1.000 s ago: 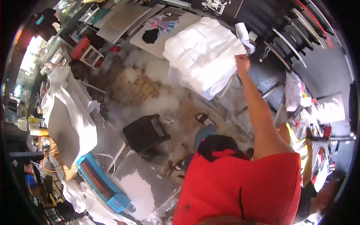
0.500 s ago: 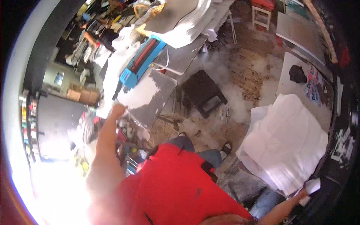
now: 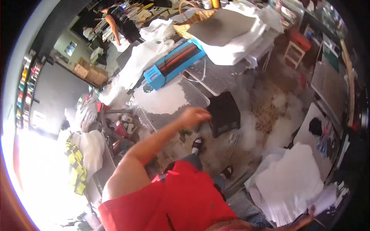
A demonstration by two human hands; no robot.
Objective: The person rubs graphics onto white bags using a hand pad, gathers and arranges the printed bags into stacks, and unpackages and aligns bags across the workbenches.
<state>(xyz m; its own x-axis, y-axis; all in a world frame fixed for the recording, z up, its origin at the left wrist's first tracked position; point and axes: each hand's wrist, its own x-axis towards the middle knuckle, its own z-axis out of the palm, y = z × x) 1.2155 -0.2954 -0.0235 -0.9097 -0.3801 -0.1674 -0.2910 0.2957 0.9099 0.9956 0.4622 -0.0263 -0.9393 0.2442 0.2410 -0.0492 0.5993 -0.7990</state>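
Observation:
My left hand is stretched over the near corner of a grey table with white residue, beside a dark stool. Nothing shows in it; its fingers are slightly blurred and look loosely extended. At the lower right, my right hand is at the near edge of a stack of white sheets. Its fingers seem closed on the edge of a pale sheet, partly hidden and blurred. A blue machine with dark and red rollers stands on the table.
A grey-topped pile of white sheets and a wicker basket are at the back. A person stands at the far left. Brown boxes sit near the wall. A red-topped stool stands at the back right.
My left hand has moved right, away from the table's left side toward the dark stool. The view has shifted, and the person at the back shows more fully. My right hand stays by the sheets.

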